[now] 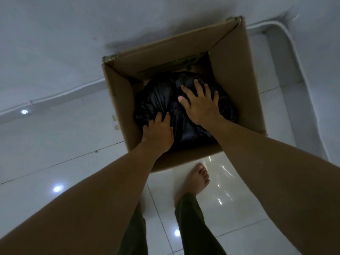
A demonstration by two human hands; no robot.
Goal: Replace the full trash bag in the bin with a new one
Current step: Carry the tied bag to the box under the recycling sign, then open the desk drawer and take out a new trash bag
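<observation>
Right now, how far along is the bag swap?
Nothing looks finished: the black bag sits inside the cardboard box. In hand: the left hand and right hand rest on it, right fingers spread. Left: lift it out and fit a new bag; none is in view.

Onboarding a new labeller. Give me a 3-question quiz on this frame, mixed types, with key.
1. True or false: the black trash bag sits inside the cardboard box.
2. Which hand lies flat on the bag with fingers spread? A: left hand. B: right hand.
3. Fill in: the box stands on a white tiled ____.

Key: 1 true; 2 B; 3 floor.
</observation>
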